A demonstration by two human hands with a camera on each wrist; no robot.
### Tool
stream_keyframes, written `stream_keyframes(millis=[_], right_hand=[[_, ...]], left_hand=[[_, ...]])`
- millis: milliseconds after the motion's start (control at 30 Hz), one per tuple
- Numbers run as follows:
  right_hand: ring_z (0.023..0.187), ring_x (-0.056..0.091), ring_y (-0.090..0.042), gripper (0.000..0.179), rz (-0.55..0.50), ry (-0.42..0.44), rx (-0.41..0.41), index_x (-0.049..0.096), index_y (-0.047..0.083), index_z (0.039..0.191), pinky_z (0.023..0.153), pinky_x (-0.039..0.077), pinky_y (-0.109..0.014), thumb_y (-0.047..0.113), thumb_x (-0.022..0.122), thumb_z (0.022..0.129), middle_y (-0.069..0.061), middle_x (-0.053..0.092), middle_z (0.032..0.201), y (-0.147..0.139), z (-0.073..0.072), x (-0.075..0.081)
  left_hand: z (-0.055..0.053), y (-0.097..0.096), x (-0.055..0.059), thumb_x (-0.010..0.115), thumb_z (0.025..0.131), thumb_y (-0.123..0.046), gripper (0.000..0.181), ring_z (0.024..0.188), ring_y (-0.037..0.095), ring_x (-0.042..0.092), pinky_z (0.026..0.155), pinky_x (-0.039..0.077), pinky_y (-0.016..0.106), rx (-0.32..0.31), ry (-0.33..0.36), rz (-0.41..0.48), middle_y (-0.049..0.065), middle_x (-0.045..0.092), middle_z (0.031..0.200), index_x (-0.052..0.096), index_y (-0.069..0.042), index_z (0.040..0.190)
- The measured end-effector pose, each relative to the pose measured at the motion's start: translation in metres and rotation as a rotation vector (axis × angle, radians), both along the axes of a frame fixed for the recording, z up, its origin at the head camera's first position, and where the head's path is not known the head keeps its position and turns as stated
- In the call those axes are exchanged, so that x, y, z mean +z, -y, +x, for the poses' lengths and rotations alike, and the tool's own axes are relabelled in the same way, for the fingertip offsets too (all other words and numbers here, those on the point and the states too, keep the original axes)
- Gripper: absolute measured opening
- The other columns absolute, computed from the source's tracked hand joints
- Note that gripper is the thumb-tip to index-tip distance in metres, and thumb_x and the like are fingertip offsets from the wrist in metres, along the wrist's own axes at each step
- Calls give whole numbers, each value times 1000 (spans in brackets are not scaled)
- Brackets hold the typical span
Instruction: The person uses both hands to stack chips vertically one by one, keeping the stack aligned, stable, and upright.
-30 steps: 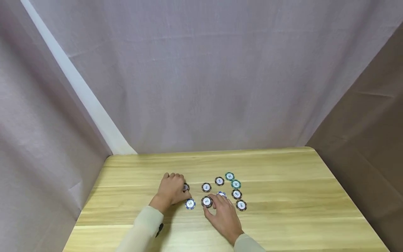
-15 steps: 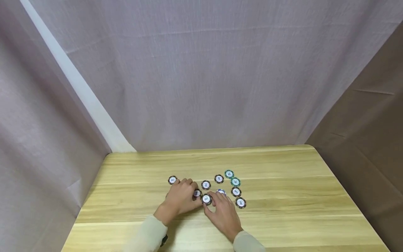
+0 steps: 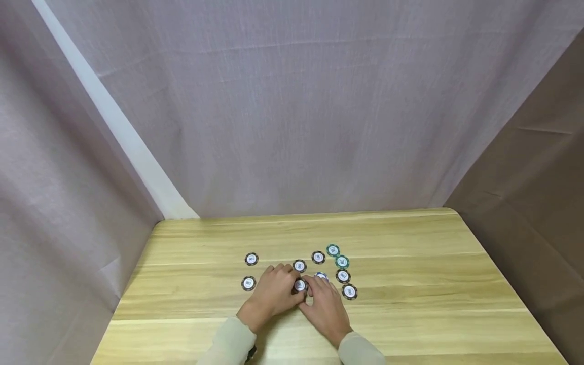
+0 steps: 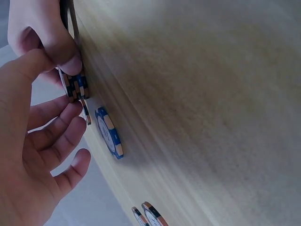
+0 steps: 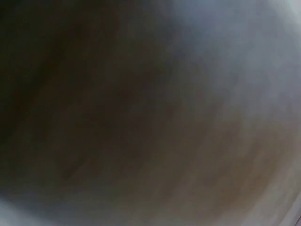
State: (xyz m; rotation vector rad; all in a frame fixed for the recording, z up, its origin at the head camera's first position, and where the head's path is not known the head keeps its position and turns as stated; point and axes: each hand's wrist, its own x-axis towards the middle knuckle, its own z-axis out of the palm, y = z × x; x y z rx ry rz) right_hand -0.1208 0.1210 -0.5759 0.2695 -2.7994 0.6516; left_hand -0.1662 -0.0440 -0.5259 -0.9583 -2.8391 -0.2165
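In the middle of the table, my left hand (image 3: pixel 275 289) pinches a black-rimmed poker chip (image 3: pixel 299 285) on a small stack. From the other side, my right hand (image 3: pixel 324 307) grips that stack between thumb and fingers. Seen from the left wrist, the stack (image 4: pixel 77 88) shows layered dark blue, black and orange edges, with fingertips of both hands against it. A loose blue-and-white chip (image 4: pixel 109 133) lies under my left hand, hidden in the head view. Another blue chip (image 3: pixel 321 276) pokes out beyond my right fingers. The right wrist view is a dark blur.
Two black chips (image 3: pixel 248 283) lie to the left of my left hand. Behind the stack sits one more black chip (image 3: pixel 299 265). A curve of black and green chips (image 3: pixel 341 261) runs along the right. Grey curtains (image 3: pixel 292 126) hang behind the wooden table (image 3: pixel 433 284).
My left hand has moved right, carrying a black chip onto the stack in my right hand. Two black chips on the left have come into view. The right hand stays put.
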Motion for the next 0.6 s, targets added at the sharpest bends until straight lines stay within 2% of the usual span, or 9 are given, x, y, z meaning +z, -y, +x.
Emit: stream_keyframes(millis=[100, 233, 433, 600], right_hand=[[81, 43, -5, 38, -13, 5, -2, 69, 22, 117, 84, 48, -35, 36, 79, 83, 17, 43, 83, 0, 1, 2], [79, 42, -4, 36, -26, -3, 5, 70, 22, 117, 82, 48, -35, 39, 78, 86, 17, 42, 82, 3, 1, 1], [77, 43, -4, 38, -26, -33, -1, 72, 18, 120, 73, 44, -28, 39, 79, 89, 17, 46, 82, 2, 0, 3], [78, 46, -4, 40, -24, -36, -5, 72, 18, 121, 75, 47, -29, 43, 79, 90, 16, 49, 82, 0, 1, 2]], left_hand=[[1, 0, 2, 70, 94, -47, 34, 96, 19, 67, 91, 57, 44, 4, 16, 9, 0, 73, 105, 76, -16, 108], [3, 11, 8, 73, 94, -46, 36, 100, 21, 68, 91, 58, 45, 0, 45, 29, 1, 72, 106, 76, -14, 111], [4, 39, 20, 78, 92, -43, 44, 109, 22, 68, 96, 57, 44, 12, 77, 8, 2, 72, 115, 74, -10, 122], [5, 63, 22, 83, 89, -39, 43, 112, 25, 68, 96, 57, 49, 48, 79, 29, 3, 72, 116, 74, -11, 121]])
